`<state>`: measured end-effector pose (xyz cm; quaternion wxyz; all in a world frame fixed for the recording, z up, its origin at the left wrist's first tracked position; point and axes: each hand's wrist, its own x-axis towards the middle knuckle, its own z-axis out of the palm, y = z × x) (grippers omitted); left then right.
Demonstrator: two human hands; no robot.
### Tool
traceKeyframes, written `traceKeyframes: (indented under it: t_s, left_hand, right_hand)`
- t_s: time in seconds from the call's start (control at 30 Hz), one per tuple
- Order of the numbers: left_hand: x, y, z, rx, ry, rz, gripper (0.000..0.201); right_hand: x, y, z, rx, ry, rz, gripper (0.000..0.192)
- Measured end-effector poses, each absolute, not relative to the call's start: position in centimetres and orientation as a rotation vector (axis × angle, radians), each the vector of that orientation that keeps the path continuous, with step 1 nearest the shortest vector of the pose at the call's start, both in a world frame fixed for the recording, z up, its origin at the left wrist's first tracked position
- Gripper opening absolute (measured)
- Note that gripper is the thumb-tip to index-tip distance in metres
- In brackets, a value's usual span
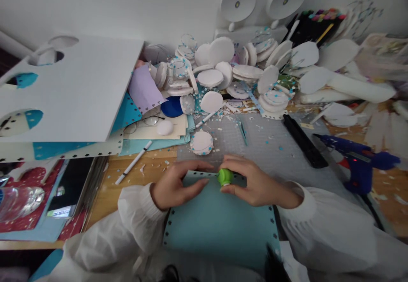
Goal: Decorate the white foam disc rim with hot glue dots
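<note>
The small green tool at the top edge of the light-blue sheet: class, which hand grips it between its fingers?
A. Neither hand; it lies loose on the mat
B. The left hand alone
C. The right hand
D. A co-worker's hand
C: the right hand pinches the small green tool between thumb and fingers at the punched edge of the light-blue sheet, while the left hand rests on the sheet beside it.

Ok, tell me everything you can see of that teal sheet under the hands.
The teal sheet looks like thin card or foam, matte and flat, lying on the grey cutting mat and reaching toward the person. Small dark punched holes run along its left, right and top edges. The left hand presses on its upper left part; the right hand holds a small green punch at its top edge. White sleeves cover its lower corners.
</note>
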<state>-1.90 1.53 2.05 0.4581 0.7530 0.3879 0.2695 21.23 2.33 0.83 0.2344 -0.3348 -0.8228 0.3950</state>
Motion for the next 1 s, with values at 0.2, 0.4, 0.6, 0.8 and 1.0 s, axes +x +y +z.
traceKeyframes:
  t_s: [0.2, 0.4, 0.6, 0.8, 1.0]
  left_hand:
    - [-0.6, 1.4, 6.0, 2.51, 1.088, 0.535, 0.038]
    - [2.2, 2.0, 6.7, 2.885, 1.051, 0.014, 0.054]
    - [2.7, 3.4, 5.4, 2.89, 0.94, -0.054, 0.061]
    - [2.7, 3.3, 5.3, 2.869, 0.912, -0.025, 0.053]
    - [2.6, 3.1, 5.2, 2.816, 0.89, 0.057, 0.047]
  right_hand:
    - [21.1, 2.2, 0.4, -0.888, -2.279, 1.028, 0.016]
    - [20.8, 2.1, -0.2, -0.835, -2.349, 0.914, 0.023]
    - [20.8, 2.1, -0.4, -0.815, -2.387, 0.805, 0.021]
    - [20.9, 2.0, -0.2, -0.798, -2.36, 0.743, 0.017]
    - [20.8, 1.9, -0.1, -0.742, -2.325, 0.705, 0.017]
